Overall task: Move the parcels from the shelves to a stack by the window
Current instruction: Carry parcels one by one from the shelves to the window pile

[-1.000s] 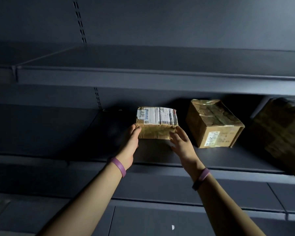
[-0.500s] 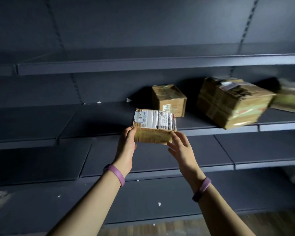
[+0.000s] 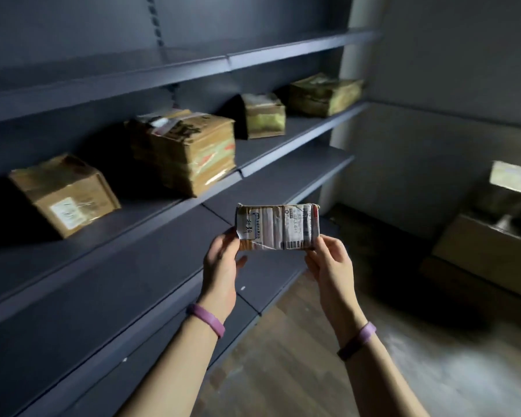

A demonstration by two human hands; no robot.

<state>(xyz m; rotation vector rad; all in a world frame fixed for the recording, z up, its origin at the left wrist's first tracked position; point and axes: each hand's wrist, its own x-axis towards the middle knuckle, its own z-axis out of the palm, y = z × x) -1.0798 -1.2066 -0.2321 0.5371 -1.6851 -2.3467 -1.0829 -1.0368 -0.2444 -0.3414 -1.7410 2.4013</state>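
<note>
Holding a small parcel [image 3: 277, 228] in mid-air, clear of the shelves [image 3: 133, 266].
Gripped at both short ends, left hand [image 3: 221, 266] and right hand [image 3: 328, 266] each curled round one. Probably light, fairly stiff, tape-slick; best taken at the ends or cradled from beneath. Four boxes [image 3: 63, 195] waiting along the middle shelf. Dim room, wooden floor [image 3: 313, 356], cartons [image 3: 478, 245] at far right beneath what may be a window [image 3: 509, 177].

We cannot read the print on the small parcel [image 3: 278, 227]; it is too fine and smeared. The fingertips of the left hand [image 3: 223, 263] lie hidden behind it. The farthest parcel [image 3: 325, 93] on the shelf [image 3: 298, 127] is blurred. The right edge cuts off the window [image 3: 512, 177] and the dim box [image 3: 487, 245] below it.
</note>
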